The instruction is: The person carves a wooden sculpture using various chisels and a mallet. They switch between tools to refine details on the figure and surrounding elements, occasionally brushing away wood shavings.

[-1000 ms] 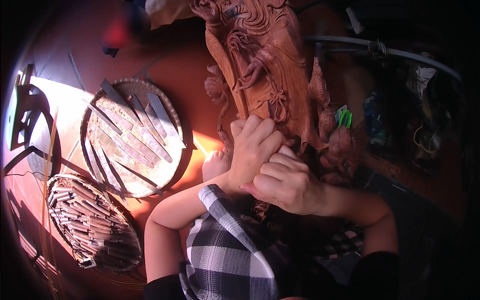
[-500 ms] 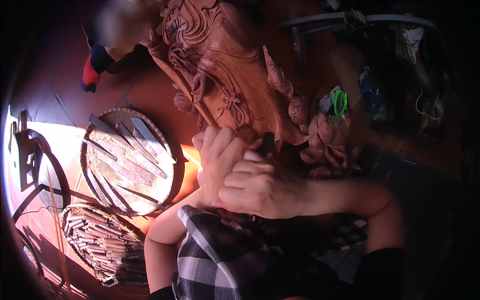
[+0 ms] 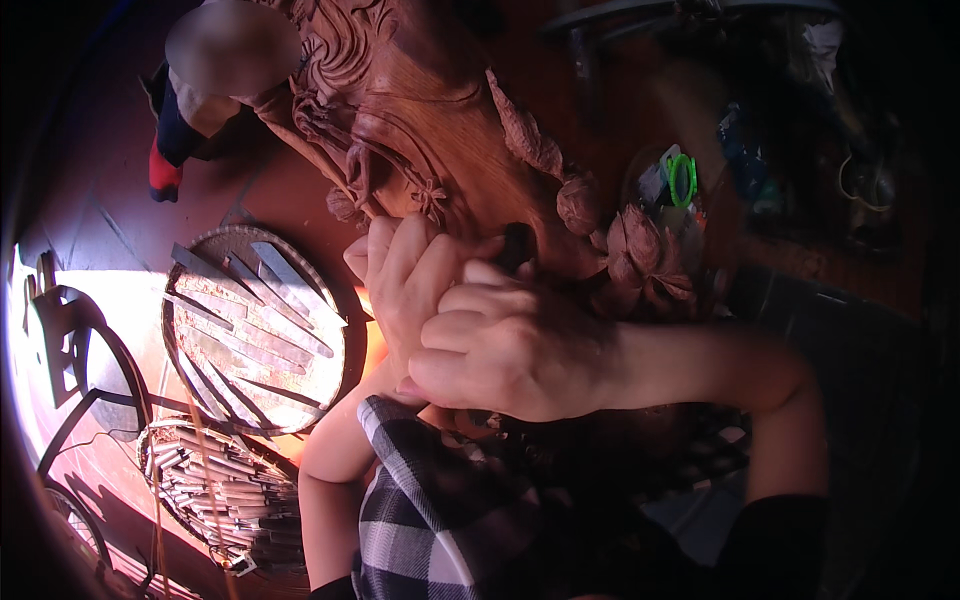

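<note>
- In the middle of the frame we see the left hand (image 3: 415,285) and the right hand (image 3: 510,345) pressed together, the right one lying over the left.
- Both hands rest against the wooden carving (image 3: 400,130), which fills the upper middle of the frame.
- A dark tool handle (image 3: 517,245) sticks out just above the right hand; we believe the fingers are closed around it, but the grip itself is hidden.
- At the left of the frame lies a round woven tray (image 3: 180,360) with flat chisels (image 3: 265,300) on it.
- Below it, at the lower left, a second basket (image 3: 150,450) holds many thin tools.
- A checked cloth (image 3: 420,520) covers the lower middle.
</note>
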### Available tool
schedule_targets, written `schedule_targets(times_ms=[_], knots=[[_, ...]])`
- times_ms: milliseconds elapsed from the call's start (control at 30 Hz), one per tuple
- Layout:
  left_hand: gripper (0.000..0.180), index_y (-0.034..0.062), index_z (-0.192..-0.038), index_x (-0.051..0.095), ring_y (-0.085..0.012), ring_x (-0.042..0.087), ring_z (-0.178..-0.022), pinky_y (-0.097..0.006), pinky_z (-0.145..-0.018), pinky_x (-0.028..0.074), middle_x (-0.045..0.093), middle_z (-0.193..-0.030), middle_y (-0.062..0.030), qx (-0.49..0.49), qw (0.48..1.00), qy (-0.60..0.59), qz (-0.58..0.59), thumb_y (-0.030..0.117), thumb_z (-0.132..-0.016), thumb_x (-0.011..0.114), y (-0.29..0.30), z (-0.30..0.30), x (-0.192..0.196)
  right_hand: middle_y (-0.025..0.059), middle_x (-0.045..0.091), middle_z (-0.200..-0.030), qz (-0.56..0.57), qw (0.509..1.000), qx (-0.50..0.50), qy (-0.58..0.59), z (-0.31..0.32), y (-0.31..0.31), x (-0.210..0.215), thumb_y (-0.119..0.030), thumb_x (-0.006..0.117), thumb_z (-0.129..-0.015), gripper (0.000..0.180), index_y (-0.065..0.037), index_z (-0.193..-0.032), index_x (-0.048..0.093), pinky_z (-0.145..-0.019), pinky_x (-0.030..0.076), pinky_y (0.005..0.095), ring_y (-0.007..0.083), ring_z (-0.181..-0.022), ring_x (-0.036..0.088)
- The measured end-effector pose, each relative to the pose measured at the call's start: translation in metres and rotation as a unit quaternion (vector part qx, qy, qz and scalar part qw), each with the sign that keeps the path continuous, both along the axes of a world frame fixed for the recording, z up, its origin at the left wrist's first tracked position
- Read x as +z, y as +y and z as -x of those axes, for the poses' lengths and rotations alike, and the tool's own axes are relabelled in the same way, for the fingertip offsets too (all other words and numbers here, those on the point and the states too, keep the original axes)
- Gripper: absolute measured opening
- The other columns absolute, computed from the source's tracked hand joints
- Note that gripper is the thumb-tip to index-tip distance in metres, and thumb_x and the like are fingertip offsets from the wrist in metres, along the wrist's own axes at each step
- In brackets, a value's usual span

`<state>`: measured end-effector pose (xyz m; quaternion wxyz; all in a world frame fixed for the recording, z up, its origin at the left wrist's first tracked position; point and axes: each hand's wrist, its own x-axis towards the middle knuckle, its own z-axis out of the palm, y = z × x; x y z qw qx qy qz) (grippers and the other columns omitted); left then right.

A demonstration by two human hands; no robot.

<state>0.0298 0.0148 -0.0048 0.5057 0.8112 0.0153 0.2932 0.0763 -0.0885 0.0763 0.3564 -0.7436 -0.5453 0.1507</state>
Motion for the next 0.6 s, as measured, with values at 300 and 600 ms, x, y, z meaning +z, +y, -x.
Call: schedule_targets(times_ms=[300, 600], knots=[[0.027, 0.008, -0.078, 0.069, -0.024, 0.045, -0.07, -0.037, -0.068, 0.029, 0.041, -0.07, -0.0039, 0.0, 1.0, -0.024, 0.019, 0.032, -0.065, 0.066, 0.0, -0.013, -0.016, 0.0021, 0.051, -0.071, -0.006, 1.0, 0.012, -0.021, -0.011, 0.0, 0.0, -0.018, 0.07, -0.08, 0.012, -0.009, -0.077, 0.062, -0.074, 0.043, 0.034, 0.0188, -0.073, 0.058], [0.022, 0.0091, -0.079, 0.069, -0.0235, 0.045, -0.068, -0.036, -0.066, 0.029, 0.042, -0.069, -0.0042, 0.011, 0.994, -0.054, -0.096, 0.027, -0.067, 0.07, 0.01, -0.019, -0.003, 0.0022, 0.051, -0.07, -0.014, 0.999, 0.032, -0.017, -0.014, 0.001, -0.003, -0.021, 0.068, -0.084, 0.017, -0.01, -0.075, 0.058, -0.072, 0.041, 0.0346, 0.0188, -0.072, 0.057]])
